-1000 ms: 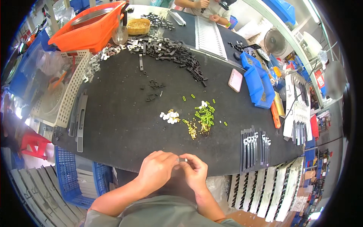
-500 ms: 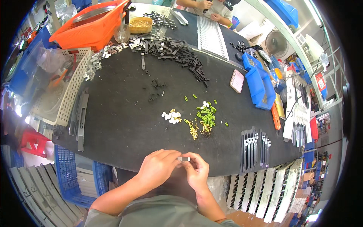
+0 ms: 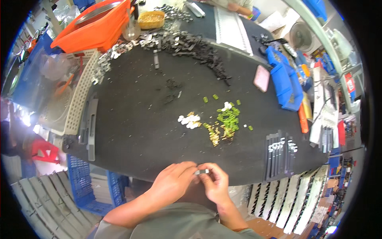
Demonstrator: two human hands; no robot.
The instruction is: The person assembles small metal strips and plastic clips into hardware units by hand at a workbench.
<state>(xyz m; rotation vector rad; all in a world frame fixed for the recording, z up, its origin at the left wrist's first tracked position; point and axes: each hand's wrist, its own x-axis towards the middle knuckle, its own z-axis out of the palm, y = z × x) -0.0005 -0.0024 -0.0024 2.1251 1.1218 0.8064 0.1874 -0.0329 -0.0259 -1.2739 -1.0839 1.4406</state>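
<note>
At the near edge of the black table, both my hands meet around a small silver-grey metal piece [image 3: 202,172]. My right hand [image 3: 217,185] pinches it between thumb and forefinger. The closed fingers of my left hand [image 3: 173,180] press against its left end, and they hide part of it. Beyond the hands lie a cluster of white round pieces [image 3: 190,121], a pile of green oblong rings [image 3: 229,117] and small brass-coloured bits [image 3: 214,135]. To the right, several dark flat strips with white clips [image 3: 276,155] lie in a row.
A heap of black parts [image 3: 199,49] spreads over the far side. An orange basket [image 3: 91,30] and a cream perforated basket [image 3: 81,93] stand at the left. Blue bins [image 3: 287,85] and a pink phone-like slab [image 3: 261,78] lie right. Another person's arm [image 3: 236,7] shows at the back.
The whole view has swung, so the table's contents sit further right in it. My hands stay together on the small metal piece, which now looks slightly turned.
</note>
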